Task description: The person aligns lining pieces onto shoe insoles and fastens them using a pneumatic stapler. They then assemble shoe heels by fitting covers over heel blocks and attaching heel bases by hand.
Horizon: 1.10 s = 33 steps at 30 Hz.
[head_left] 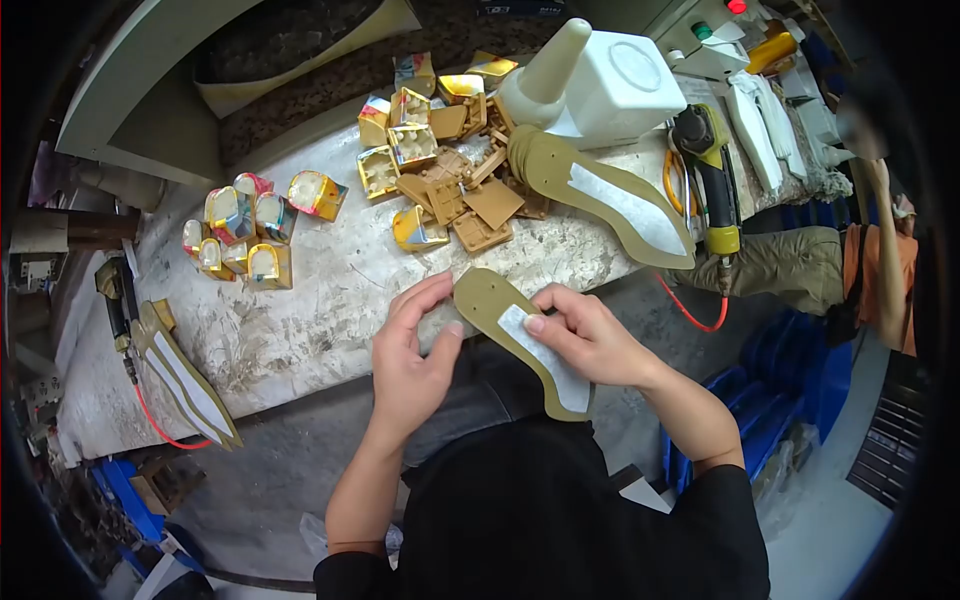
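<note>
In the head camera's view, a person in black sleeves is sitting at a worn, pale worktable [330,300], where a dark box [520,8] at the far edge is showing white characters too small and cut off to read with certainty. The table's near edge is running at a slant from the near left toward the right, and a bare, scuffed stretch is lying between the left hand [408,345] and a cluster of colourful blocks [240,225] on the left. The right hand [595,340] is gripping an olive sole [527,347] by its right side, the thumb pressing on its white patch [562,378]; the broad end is pointing far and left, overlapping the table edge in view, while the narrow end is reaching back toward the person's lap. The left hand is standing open beside the broad end, thumb and fingers spreading apart, its fingertips sitting so close to the rim that contact cannot be told. Beyond the hands, a heap of brown plastic pieces [490,205] is spreading out, with a stack of soles [610,195] lying to its right, near a white jug [625,85]. A yellow-and-black power tool [717,185] is lying farther right, its red hose [708,327] looping below, near another person [893,285] wearing orange.
</note>
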### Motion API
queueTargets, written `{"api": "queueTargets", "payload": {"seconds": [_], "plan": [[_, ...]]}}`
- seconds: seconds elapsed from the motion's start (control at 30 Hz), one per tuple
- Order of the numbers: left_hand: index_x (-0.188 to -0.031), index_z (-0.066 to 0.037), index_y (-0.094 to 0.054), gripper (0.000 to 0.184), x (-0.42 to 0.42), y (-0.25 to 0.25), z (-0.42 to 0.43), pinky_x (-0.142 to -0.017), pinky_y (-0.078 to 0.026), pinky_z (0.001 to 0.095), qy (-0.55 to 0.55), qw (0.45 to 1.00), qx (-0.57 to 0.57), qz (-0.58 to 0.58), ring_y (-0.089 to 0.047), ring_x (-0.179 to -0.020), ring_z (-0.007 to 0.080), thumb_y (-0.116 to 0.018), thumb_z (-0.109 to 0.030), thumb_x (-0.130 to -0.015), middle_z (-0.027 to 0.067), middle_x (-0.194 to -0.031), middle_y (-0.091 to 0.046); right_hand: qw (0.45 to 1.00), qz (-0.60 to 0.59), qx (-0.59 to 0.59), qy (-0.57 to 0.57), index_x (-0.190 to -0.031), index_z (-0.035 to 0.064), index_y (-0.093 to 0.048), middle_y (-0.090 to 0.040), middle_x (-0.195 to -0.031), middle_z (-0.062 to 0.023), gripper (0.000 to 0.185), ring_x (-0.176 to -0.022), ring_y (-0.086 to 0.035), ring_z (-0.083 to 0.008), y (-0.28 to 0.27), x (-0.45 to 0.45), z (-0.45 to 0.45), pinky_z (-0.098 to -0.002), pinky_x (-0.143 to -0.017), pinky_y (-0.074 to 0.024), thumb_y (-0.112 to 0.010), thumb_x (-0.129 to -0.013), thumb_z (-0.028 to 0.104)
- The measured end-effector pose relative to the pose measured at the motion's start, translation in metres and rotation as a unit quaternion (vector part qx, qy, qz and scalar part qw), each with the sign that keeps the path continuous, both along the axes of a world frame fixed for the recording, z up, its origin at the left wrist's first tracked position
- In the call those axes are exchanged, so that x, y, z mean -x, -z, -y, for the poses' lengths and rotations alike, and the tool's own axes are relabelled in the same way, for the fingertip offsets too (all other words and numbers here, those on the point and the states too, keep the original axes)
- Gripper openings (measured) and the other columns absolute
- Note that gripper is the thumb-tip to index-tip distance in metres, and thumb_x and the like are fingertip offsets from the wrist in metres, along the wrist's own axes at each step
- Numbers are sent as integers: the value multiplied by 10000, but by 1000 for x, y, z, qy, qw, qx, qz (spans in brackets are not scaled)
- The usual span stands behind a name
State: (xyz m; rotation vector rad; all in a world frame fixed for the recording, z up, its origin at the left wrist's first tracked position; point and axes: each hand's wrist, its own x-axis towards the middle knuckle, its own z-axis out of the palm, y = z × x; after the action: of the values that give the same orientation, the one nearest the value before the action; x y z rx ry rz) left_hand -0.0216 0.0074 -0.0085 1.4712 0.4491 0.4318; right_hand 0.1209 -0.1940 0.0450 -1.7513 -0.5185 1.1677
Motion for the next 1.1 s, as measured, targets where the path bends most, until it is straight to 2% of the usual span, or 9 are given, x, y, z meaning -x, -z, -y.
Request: {"api": "queueTargets", "payload": {"seconds": [0.17, 0.3, 0.4, 0.53, 0.77, 0.83, 0.9, 1.03, 1.1], "plan": [[-1225, 52, -726, 322, -4, -2, 1, -1054, -531, 404, -13, 999, 43, -23, -661, -1215, 302, -768, 2, -909, 176, -1256, -740, 997, 60, 39, -18, -1109, 19, -629, -564, -684, 75, 203, -630, -464, -7, 4, -2, -8, -272, -536, -349, -654, -1114, 221], [-1150, 43, -751, 243, -10, -2, 13, -1029, -540, 400, -44, 986, -153, -53, -682, -1165, 299, -771, -4, -912, 167, -1191, -764, 988, 108, 85, -65, -1164, -1, -634, -609, -737, 47, 217, -648, -489, -23, -1, -3, -11, -263, -571, -390, -695, -1082, 190], [-1118, 35, -754, 217, -14, -3, 17, -1003, -549, 403, -69, 979, -185, -45, -699, -1114, 298, -780, -10, -907, 154, -1141, -777, 986, 131, -67, 73, -1212, -25, -676, -660, -828, -8, 256, -694, -541, -57, 18, 6, -21, -264, -630, -451, -747, -1038, 149], [-1048, 35, -769, 147, -15, -2, 15, -968, -558, 391, -71, 982, -169, -39, -707, -1068, 285, -790, -21, -913, 151, -1086, -785, 978, 171, -97, 63, -1158, -28, -748, -706, -875, -88, 242, -696, -623, -110, 32, -8, -48, -299, -655, -527, -794, -982, 132], [-948, 39, -782, 70, -20, -3, 8, -917, -561, 361, -68, 990, -107, -60, -709, -978, 249, -788, -31, -941, 151, -998, -792, 937, 313, -134, 74, -1161, 1, -777, -706, -921, -65, 245, -796, -683, -121, 17, -20, -24, -299, -698, -560, -808, -963, 142], [-934, 41, -783, 75, -15, -1, 8, -908, -561, 354, -72, 990, -105, -61, -708, -962, 242, -785, -32, -948, 151, -987, -793, 919, 297, -25, 258, -1286, 2, -717, -706, -1096, -72, 364, -956, -684, -132, -32, -56, 12, -314, -819, -590, -800, -978, 178], [-949, 45, -783, 71, -13, 0, 6, -897, -559, 351, -79, 986, -132, -58, -705, -952, 238, -780, -25, -951, 151, -996, -794, 806, 497, 11, 322, -1366, -44, -650, -703, -1205, -140, 553, -1038, -685, -201, -33, -131, 76, -363, -892, -585, -836, -949, 269], [-965, 54, -779, 62, -14, 7, 8, -875, -555, 342, -67, 987, -137, -42, -699, -949, 227, -770, -6, -953, 146, -988, -786, 849, 405, 290, 174, -1487, -73, -557, -727, -1210, -166, 867, -1088, -690, -212, -35, -203, 127, -347, -952, -560, -901, -857, 413], [-963, 54, -777, 58, -18, 8, 14, -870, -555, 339, -64, 990, -120, -39, -698, -950, 223, -769, -2, -953, 144, -982, -782, 883, 358, 250, 171, -1513, -83, -532, -731, -1197, -158, 875, -1057, -707, -216, -40, -209, 115, -341, -915, -568, -892, -849, 359]]}}
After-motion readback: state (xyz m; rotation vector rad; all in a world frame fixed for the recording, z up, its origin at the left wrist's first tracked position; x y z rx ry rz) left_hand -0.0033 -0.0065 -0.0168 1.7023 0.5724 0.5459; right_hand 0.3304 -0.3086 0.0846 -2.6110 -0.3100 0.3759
